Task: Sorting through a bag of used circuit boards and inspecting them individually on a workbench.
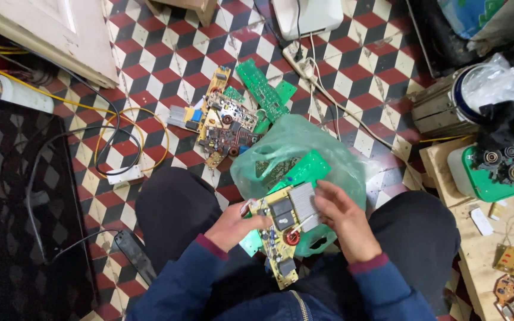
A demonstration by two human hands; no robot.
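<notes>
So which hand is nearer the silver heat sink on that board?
Right. The right hand rests against the heat sink; the left hand grips the board's opposite edge.

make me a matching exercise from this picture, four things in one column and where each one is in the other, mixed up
Things:
1. yellow circuit board
2. green plastic bag
3. pile of circuit boards
4. white power strip

Places:
A. on the tiled floor, beyond the bag
B. held in both hands, left hand and right hand
C. on the floor beside the left knee
D. between the knees, green boards inside

Pairs: 1-B, 2-D, 3-A, 4-C
</notes>
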